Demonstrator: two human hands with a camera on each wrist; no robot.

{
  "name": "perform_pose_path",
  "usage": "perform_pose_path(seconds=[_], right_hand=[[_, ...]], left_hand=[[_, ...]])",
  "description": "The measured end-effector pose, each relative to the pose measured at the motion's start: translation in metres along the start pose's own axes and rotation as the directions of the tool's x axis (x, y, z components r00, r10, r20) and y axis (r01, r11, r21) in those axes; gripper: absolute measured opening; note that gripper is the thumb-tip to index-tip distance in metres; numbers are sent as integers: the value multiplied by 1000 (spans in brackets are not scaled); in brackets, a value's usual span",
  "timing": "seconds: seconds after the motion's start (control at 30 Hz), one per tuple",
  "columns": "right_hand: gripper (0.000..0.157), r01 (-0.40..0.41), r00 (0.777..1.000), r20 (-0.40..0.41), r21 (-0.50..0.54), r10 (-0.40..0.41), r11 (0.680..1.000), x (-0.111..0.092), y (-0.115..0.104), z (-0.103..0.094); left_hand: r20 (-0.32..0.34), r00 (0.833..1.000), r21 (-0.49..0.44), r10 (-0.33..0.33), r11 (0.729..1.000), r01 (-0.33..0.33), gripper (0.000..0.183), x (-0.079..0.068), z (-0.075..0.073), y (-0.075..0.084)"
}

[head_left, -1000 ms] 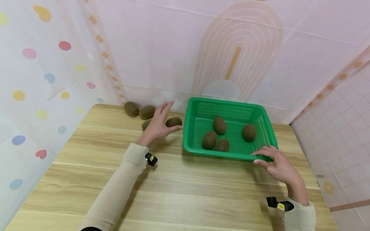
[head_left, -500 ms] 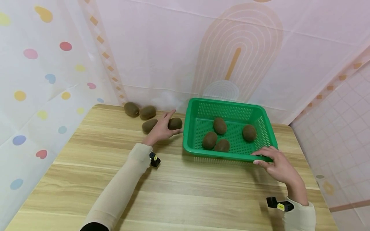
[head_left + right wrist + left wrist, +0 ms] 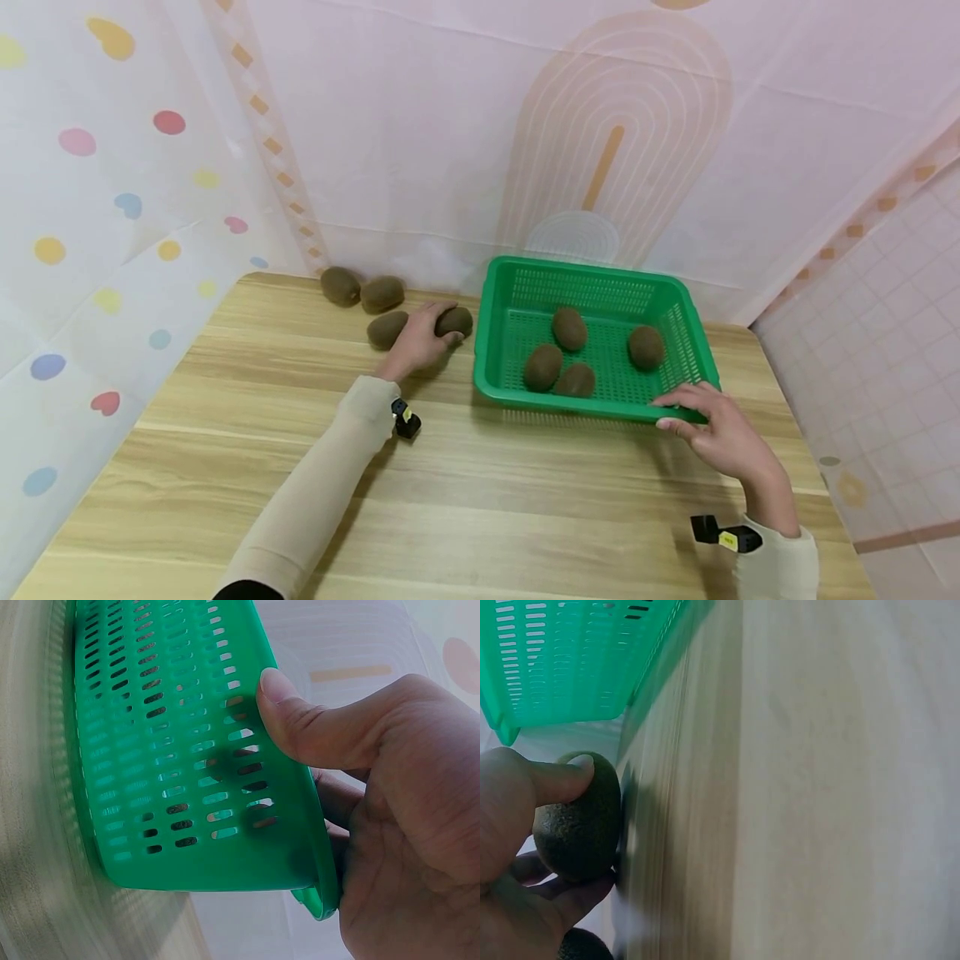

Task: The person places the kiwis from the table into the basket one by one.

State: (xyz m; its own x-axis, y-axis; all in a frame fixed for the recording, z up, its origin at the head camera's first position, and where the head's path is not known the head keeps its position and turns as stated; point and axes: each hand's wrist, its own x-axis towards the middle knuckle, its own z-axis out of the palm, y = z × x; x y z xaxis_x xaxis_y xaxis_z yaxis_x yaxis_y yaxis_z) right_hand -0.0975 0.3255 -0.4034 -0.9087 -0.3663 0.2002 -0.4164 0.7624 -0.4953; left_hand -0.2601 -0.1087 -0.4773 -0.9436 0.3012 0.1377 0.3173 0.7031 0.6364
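With thumb and fingers on either side, my left hand (image 3: 422,340) grips a brown kiwi (image 3: 454,322) on the table, just left of the green plastic basket (image 3: 600,406). In the left wrist view the thumb lies on the near face of that kiwi (image 3: 581,825), and the fingers curl behind it. My right hand (image 3: 723,429) pinches the basket's front right rim, thumb outside and fingers inside. The right wrist view shows the thumb pressed on the basket wall (image 3: 172,750). Inside the basket lie several kiwis, one (image 3: 646,347) at the right and the others toward the left.
Left of my left hand, more kiwis rest on the wooden table (image 3: 480,517): one (image 3: 387,330) close to the hand and two, including this kiwi (image 3: 341,286), near the back edge. A patterned cloth (image 3: 420,125) hangs behind the table and at both sides.
My left hand has come down over the kiwi by the basket, and its spread fingers have closed around it. The right hand and the basket stay in place.
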Motion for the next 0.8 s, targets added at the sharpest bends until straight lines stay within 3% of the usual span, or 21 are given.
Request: perform_pose_path(seconds=[0.43, 0.8], right_hand=[[21, 19, 1000, -13, 4, -19, 1000, 0, 1, 0], [22, -12, 1000, -1, 9, 12, 1000, -1, 1, 1]], left_hand=[[-27, 999, -84, -24, 996, 22, 53, -3, -8, 6], [-79, 997, -143, -6, 990, -5, 54, -2, -15, 8]])
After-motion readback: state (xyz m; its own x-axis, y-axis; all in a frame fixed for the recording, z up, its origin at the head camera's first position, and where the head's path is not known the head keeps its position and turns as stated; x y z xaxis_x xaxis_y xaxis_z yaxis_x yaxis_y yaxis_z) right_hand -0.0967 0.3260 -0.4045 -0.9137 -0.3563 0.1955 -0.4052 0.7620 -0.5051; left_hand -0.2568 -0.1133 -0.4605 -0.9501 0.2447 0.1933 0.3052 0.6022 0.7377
